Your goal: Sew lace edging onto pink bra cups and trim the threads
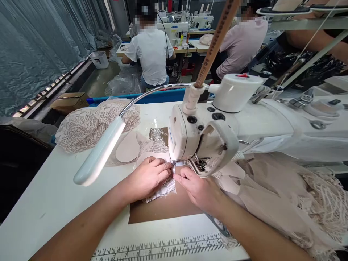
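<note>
A white sewing machine (231, 119) stands over the work, its needle area low at the left end of its head. My left hand (150, 177) rests on a piece of pale lace fabric (170, 185), fingers bent together and pressing it beside the presser foot. From the right, my right hand (199, 186) reaches the edge of the same lace with thumb and forefinger close together, the other fingers curled. Beneath both hands lies a brown sheet (163, 210). More beige fabric (127, 148) extends behind my left hand.
A lace bundle (95, 123) sits at the table's far left. Beige mesh and lace (282, 203) heap up at the right. A gooseneck lamp (100, 152) arches above the left side. A printed ruler (160, 248) runs along the front edge. Two people sit at machines ahead.
</note>
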A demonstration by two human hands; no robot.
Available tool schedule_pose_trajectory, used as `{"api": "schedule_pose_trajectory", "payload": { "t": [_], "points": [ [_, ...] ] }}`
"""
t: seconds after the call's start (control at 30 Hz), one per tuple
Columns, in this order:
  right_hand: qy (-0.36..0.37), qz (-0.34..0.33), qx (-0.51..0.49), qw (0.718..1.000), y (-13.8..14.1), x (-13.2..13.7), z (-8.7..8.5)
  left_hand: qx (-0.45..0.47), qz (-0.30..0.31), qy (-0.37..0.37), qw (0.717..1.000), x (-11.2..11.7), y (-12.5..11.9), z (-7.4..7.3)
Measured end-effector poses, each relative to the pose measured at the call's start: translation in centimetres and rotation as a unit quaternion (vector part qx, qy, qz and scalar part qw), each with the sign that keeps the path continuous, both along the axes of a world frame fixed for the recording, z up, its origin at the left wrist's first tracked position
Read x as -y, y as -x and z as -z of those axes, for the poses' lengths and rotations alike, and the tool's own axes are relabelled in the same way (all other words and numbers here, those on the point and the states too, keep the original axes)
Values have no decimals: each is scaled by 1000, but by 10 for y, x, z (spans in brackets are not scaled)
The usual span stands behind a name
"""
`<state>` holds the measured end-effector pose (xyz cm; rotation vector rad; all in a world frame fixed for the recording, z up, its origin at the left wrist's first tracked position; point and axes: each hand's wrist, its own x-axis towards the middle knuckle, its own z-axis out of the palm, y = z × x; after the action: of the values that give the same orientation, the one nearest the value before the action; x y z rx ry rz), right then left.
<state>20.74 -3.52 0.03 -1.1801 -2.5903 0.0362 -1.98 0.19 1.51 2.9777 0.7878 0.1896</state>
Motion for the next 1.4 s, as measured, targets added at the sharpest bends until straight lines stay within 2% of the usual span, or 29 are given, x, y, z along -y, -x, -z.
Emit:
{"api": "schedule_pose_trajectory", "payload": {
  "t": [0.17,0.53,0.77,0.93,1.07,1.27,1.4],
  "points": [
    [-4,1,-10,1000,1,-1,-2,-1,-4,4,1000,0,0,-2],
    [2,60,-10,998,5,-3,1,41,-21,-4,999,-5,0,-1],
    [21,24,-31,999,-4,2,-2,51,-3,13,999,1,2,-1],
    [-6,-20,-21,1000,-5,2,-2,48,11,14,999,2,-1,0],
    [-32,-26,-9,999,-2,2,-4,65,-6,29,997,3,-2,-2],
    [-63,1,14,998,2,2,-6,59,-37,38,997,4,-6,-6],
    [-47,46,29,997,4,0,-4,56,-36,26,997,2,-7,-7]
  ]
}}
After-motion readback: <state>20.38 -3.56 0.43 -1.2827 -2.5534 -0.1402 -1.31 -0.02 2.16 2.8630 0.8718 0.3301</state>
